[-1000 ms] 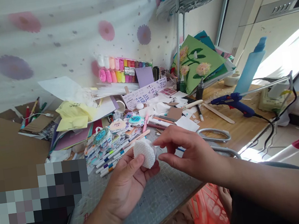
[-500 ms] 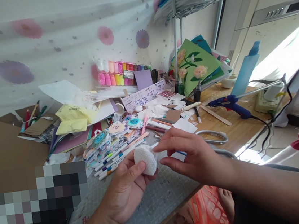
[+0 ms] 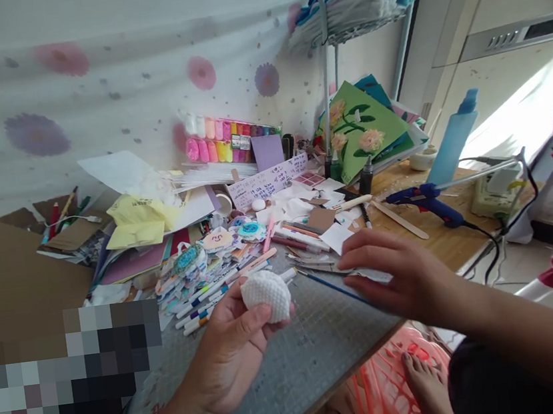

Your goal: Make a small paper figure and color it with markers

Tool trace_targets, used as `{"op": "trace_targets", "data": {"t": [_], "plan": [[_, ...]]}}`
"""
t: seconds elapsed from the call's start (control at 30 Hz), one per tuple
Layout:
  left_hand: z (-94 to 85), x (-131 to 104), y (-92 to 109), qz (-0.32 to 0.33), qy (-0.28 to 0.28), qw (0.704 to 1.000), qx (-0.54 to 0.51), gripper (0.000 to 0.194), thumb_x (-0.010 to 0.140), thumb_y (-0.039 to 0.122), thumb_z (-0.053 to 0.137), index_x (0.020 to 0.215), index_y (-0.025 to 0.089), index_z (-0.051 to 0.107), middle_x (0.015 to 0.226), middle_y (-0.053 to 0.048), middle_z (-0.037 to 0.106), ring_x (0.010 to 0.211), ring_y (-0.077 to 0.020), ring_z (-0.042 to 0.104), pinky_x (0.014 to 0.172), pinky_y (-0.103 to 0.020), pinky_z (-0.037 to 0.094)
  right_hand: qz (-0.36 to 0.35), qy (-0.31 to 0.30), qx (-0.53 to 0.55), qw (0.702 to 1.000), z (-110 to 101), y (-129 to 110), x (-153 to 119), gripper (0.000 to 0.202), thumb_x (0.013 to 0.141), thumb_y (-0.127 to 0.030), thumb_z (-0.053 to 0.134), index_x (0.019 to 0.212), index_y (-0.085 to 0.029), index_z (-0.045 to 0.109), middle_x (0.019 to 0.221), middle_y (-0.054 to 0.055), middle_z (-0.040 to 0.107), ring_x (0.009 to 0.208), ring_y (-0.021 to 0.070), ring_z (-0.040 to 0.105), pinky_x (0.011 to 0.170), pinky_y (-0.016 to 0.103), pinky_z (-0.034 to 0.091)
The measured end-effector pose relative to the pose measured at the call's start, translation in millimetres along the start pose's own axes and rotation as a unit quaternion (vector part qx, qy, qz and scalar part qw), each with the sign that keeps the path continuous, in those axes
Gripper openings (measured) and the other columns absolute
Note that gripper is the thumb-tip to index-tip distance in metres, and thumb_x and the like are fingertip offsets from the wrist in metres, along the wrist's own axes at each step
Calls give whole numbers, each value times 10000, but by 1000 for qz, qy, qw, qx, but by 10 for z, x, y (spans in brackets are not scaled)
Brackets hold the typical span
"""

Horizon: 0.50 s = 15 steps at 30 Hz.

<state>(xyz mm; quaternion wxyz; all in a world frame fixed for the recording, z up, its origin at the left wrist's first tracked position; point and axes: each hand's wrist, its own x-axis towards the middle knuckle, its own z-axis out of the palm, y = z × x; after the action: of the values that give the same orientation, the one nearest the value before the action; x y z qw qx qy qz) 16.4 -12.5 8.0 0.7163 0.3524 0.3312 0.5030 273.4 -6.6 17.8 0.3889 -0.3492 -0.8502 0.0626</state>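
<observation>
My left hand [image 3: 240,342] is closed on a small white padded piece [image 3: 267,295] with a dimpled, knobbly surface. The thumb presses its near face and the fingers lie behind it. To the right, my right hand [image 3: 396,276] hovers over the table edge with fingers apart and nothing visible in them. Below its fingertips a thin blue-handled brush [image 3: 329,286] lies on the grey cutting mat [image 3: 287,373]. Several marker pens [image 3: 221,291] lie just beyond my left hand, beside a heap of small coloured paper cut-outs [image 3: 184,272].
A blue hot glue gun [image 3: 427,202] with its cord lies at the right, near a blue bottle [image 3: 452,138]. Wooden sticks [image 3: 401,218] and paper scraps cover the back. A cardboard box [image 3: 18,279] stands left. Coloured clay packs [image 3: 227,136] lean against the wall.
My right hand has drawn away from the white piece, out to the right, with its fingers more spread. The left hand keeps hold of the piece, which is turned slightly.
</observation>
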Motion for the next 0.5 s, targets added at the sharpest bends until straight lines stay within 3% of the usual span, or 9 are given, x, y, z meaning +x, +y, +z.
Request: {"op": "trace_targets", "data": {"t": [0.1, 0.17, 0.4, 0.5], "plan": [[-16, -5, 23, 4, -3, 999, -31, 286, 665, 160, 819, 924, 217, 712, 865, -31, 741, 809, -175, 700, 724, -239, 568, 143, -112, -153, 971, -65, 379, -253, 232, 846, -240, 598, 1066, -200, 660, 1096, 170, 656, 1001, 327, 624, 858, 477, 494], [-27, -3, 32, 8, -6, 998, -54, 290, 665, 146, 816, 927, 211, 709, 870, -33, 742, 801, -167, 703, 712, -226, 568, 203, -161, -168, 951, -77, 562, -390, 351, 865, -241, 549, 1209, -220, 616, 1170, 186, 648, 1025, 322, 632, 885, 463, 495], [-48, 31, 27, 27, 22, 997, -76, 239, 706, 183, 797, 925, 195, 702, 883, -11, 731, 815, -168, 694, 722, -263, 579, 238, -229, -187, 925, -33, 616, -504, 617, 821, -471, 571, 1381, -225, 491, 1227, 155, 630, 1080, 342, 618, 894, 490, 501], [-47, 39, 35, 20, 26, 996, -78, 265, 678, 181, 821, 917, 199, 708, 825, -8, 731, 732, -135, 689, 688, -231, 571, 256, -233, -199, 917, -32, 603, -485, 621, 792, -466, 587, 1350, -200, 529, 1181, 167, 649, 1057, 354, 624, 896, 497, 489]]}}
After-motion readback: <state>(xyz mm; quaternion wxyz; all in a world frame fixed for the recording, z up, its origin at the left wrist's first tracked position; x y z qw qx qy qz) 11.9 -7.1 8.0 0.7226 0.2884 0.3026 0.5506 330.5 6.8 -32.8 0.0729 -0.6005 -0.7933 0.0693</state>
